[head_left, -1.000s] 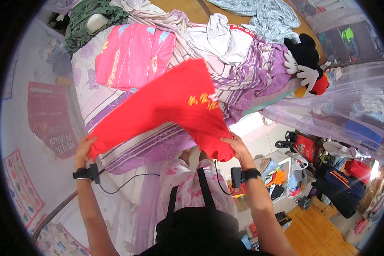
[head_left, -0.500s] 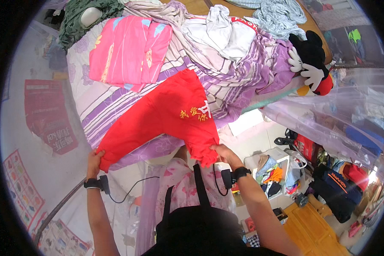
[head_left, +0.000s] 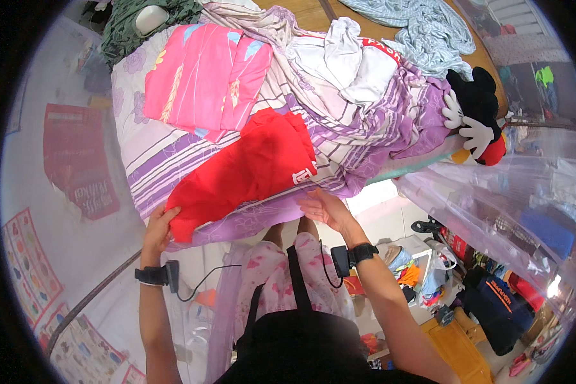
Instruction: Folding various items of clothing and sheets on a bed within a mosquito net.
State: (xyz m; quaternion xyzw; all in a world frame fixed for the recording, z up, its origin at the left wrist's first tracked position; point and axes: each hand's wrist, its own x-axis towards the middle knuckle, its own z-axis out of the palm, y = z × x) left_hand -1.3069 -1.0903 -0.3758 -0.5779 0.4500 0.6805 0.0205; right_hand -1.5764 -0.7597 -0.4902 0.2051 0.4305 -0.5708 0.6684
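A red sweatshirt (head_left: 240, 169) lies at the near edge of the bed, its lower part folded up over itself so only a bit of its white print shows. My left hand (head_left: 158, 227) pinches the end of its long part at the left, probably a sleeve. Just below the garment's right part, my right hand (head_left: 324, 208) is off the cloth with its fingers apart and holds nothing. Black straps with small devices are round both wrists.
On the striped purple bedding (head_left: 153, 182) lie a folded pink cloth (head_left: 205, 80) and a white garment (head_left: 365, 73). A black plush toy (head_left: 477, 105) sits at the right end. Sheer netting (head_left: 454, 182) hangs at right, above a bin of clothes (head_left: 409, 265).
The sweatshirt's near right part has been folded up and away, covering the yellow print. My right hand has let go of it. My left hand keeps its hold.
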